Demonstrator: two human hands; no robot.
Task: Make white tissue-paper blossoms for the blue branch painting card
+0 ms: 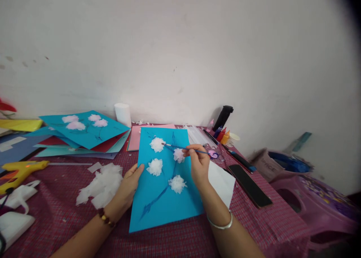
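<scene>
My right hand (pixel 198 161) pinches a thin blue paintbrush (pixel 180 147), whose tip touches or hovers just over a white tissue-paper flower (pixel 157 144). This flower sits near the top of a blue sheet of paper (pixel 158 198). Several such flowers are on the sheet, among dark blue painted branches (pixel 154 202). One lower flower (pixel 177 184) is white, while another beside the brush (pixel 178 155) looks faintly pink. My left hand (pixel 132 182) grips the sheet's left edge, thumb on top and fingers partly hidden beneath. Near that hand lies a heap of white tissue pieces (pixel 103 184).
Blue sheets with pinkish flowers (pixel 87 128) are stacked at the left, near a yellow glue gun (pixel 22 171). To the right are a paint palette (pixel 213 154), small paint bottles (pixel 221 134), a phone (pixel 249 185) and a pink stool (pixel 313 203). A white roll (pixel 123 115) stands behind.
</scene>
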